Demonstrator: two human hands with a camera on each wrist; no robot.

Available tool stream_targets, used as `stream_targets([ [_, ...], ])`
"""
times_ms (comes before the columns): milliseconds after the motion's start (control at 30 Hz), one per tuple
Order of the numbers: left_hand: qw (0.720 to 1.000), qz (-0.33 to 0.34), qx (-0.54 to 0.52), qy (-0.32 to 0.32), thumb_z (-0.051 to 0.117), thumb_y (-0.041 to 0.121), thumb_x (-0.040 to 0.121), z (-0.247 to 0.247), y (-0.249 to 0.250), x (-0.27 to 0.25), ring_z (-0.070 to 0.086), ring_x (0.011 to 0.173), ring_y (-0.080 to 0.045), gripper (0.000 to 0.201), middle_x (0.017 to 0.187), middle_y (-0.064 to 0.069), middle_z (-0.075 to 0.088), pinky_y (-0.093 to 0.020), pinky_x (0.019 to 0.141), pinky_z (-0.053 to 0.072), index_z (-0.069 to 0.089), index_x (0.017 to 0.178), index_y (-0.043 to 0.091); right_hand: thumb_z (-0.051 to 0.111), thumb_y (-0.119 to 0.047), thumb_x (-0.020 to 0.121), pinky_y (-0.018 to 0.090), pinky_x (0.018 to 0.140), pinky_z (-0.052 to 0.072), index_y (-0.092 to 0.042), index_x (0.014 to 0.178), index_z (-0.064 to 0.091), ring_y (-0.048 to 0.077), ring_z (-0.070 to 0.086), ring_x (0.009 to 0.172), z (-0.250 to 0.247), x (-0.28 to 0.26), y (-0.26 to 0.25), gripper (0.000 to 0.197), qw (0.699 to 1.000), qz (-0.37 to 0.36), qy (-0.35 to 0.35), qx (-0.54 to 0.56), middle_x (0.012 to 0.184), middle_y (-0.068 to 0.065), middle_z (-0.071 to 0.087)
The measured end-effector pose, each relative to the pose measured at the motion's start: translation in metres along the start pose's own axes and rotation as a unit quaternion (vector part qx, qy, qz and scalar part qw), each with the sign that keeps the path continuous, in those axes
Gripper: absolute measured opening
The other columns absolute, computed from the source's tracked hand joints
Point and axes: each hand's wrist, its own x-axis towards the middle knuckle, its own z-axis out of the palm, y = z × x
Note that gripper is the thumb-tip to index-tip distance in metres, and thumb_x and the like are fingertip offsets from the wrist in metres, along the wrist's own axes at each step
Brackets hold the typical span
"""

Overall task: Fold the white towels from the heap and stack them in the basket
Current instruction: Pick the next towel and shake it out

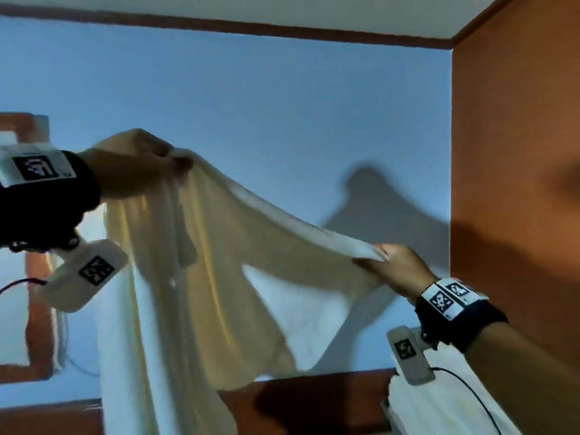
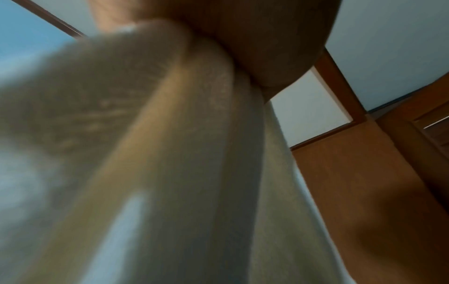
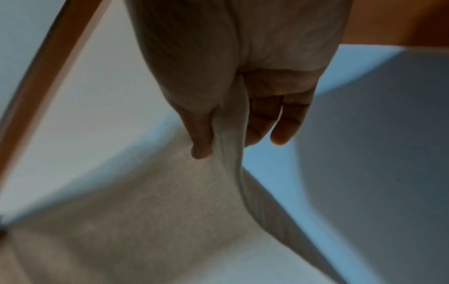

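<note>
Held aloft before the blue wall [image 1: 282,105]: soft cream-white terry towel [image 1: 201,246], left hand [image 1: 131,171] bunching one end, right hand [image 1: 392,265] pinching the lower edge. Best levelled and drawn taut before folding.

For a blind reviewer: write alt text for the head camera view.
Two hands hold a white towel spread in the air before a blue wall: the left hand grips a bunched corner high up, the right hand pinches an edge lower down. The towel sags between them and hangs in folds.
</note>
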Motion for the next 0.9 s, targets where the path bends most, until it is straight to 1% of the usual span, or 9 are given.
stream_targets([
  [100,1.000,-0.005,-0.018,0.021,0.065,0.047,0.090,-0.012,0.029,-0.032,0.067,0.084,-0.034,0.033,0.081,-0.015,0.072,-0.039,0.077,0.052,0.074,0.075,0.019,0.077,-0.035,0.082,0.052,0.083,0.057,-0.006,0.090,0.072,0.031,0.069,0.088,0.003,-0.013,-0.020,0.030,0.960,0.040,0.031,0.274,0.090,0.012,0.073],
  [200,1.000,0.009,0.002,0.020,0.061,0.043,0.093,-0.017,0.056,-0.052,0.061,0.071,-0.026,0.034,0.076,-0.013,0.068,-0.033,0.067,0.045,0.071,0.070,0.020,0.071,-0.026,0.090,0.043,0.079,0.057,-0.009,0.089,0.072,0.028,0.070,0.088,-0.003,-0.026,-0.055,0.018,0.916,0.042,0.042,0.397,0.092,0.013,0.073],
  [300,0.999,0.012,0.032,0.000,0.060,0.045,0.093,-0.021,0.073,-0.060,0.053,0.063,-0.019,0.036,0.067,-0.006,0.060,-0.030,0.062,0.041,0.070,0.070,0.019,0.070,-0.029,0.082,0.036,0.067,0.050,-0.013,0.082,0.068,0.023,0.064,0.067,-0.014,-0.039,-0.088,0.016,0.882,0.044,0.053,0.466,0.073,0.007,0.068],
  [367,0.999,0.014,0.031,-0.018,0.060,0.047,0.092,-0.023,0.080,-0.062,0.055,0.063,-0.018,0.037,0.066,-0.004,0.061,-0.031,0.064,0.044,0.070,0.070,0.019,0.065,-0.029,0.082,0.035,0.066,0.049,-0.016,0.092,0.071,0.023,0.061,0.062,-0.024,-0.048,-0.107,0.017,0.863,0.055,0.046,0.500,0.066,0.005,0.063],
  [500,0.998,0.027,0.041,-0.045,0.062,0.045,0.091,-0.020,0.083,-0.062,0.051,0.054,-0.012,0.037,0.056,0.005,0.055,-0.028,0.059,0.041,0.065,0.069,0.016,0.055,-0.024,0.097,0.022,0.057,0.044,-0.022,0.098,0.073,0.011,0.057,0.055,-0.042,-0.066,-0.130,0.018,0.902,0.029,0.064,0.425,0.064,-0.008,0.062],
  [600,0.992,0.054,0.075,-0.088,0.061,0.049,0.090,-0.005,0.081,-0.068,0.053,0.051,-0.007,0.030,0.048,0.014,0.052,-0.027,0.059,0.043,0.067,0.069,0.029,0.058,-0.045,0.096,0.023,0.058,0.042,-0.019,0.097,0.074,0.004,0.055,0.057,-0.037,-0.088,-0.142,0.031,0.940,-0.003,0.004,0.341,0.066,-0.015,0.062],
  [667,0.986,0.083,0.080,-0.122,0.061,0.047,0.091,0.004,0.087,-0.075,0.053,0.047,-0.001,0.023,0.046,0.018,0.052,-0.025,0.055,0.040,0.067,0.072,0.035,0.065,-0.063,0.082,0.023,0.061,0.044,-0.020,0.099,0.073,0.001,0.058,0.058,-0.027,-0.109,-0.145,0.046,0.955,-0.037,-0.078,0.283,0.063,-0.018,0.063],
  [800,0.981,0.143,-0.010,-0.129,0.060,0.032,0.096,0.016,0.105,-0.081,0.055,0.055,0.008,0.013,0.064,0.022,0.064,-0.013,0.055,0.036,0.071,0.090,0.032,0.068,-0.078,0.063,0.037,0.088,0.055,-0.022,0.104,0.070,0.009,0.070,0.092,-0.004,-0.144,-0.143,0.070,0.938,-0.108,-0.293,0.148,0.099,-0.006,0.075],
  [900,0.973,0.177,-0.078,-0.129,0.056,0.041,0.093,0.025,0.114,-0.085,0.043,0.045,-0.007,0.018,0.061,0.004,0.056,-0.017,0.047,0.034,0.071,0.091,0.031,0.073,-0.067,0.069,0.038,0.082,0.054,-0.011,0.090,0.070,0.019,0.069,0.083,0.002,-0.158,-0.138,0.060,0.927,-0.071,-0.321,0.183,0.090,0.003,0.074],
])
